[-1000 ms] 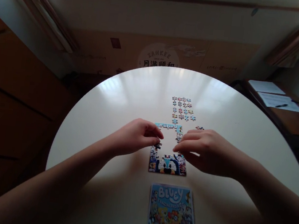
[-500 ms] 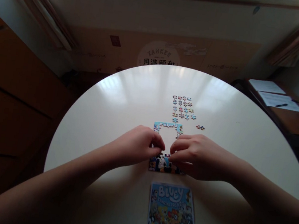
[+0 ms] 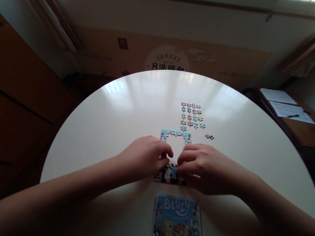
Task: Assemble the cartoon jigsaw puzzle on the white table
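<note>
A partly assembled jigsaw puzzle (image 3: 170,178) lies on the white table, its frame of pieces surrounding a bare middle, with a filled band of dark and blue pieces along the near side. Over its left side is my left hand (image 3: 148,153), thumb and forefinger curled towards each other in a loose pinch; whatever is between them is too small to make out. My right hand (image 3: 201,166) covers the puzzle's right side. Its fingers are bent together with the tips down at the near band, and anything they hold is hidden.
Loose puzzle pieces (image 3: 191,117) lie in rows beyond the puzzle, and a small cluster of pieces (image 3: 209,137) sits to their right. A Bluey picture sheet (image 3: 178,229) lies nearest me on the round table (image 3: 110,127). Papers (image 3: 291,112) and a pen rest on a brown surface at right.
The camera view has shifted slightly. My left thumb and forefinger look a little farther from the near band of the puzzle; my right hand stays almost where it was.
</note>
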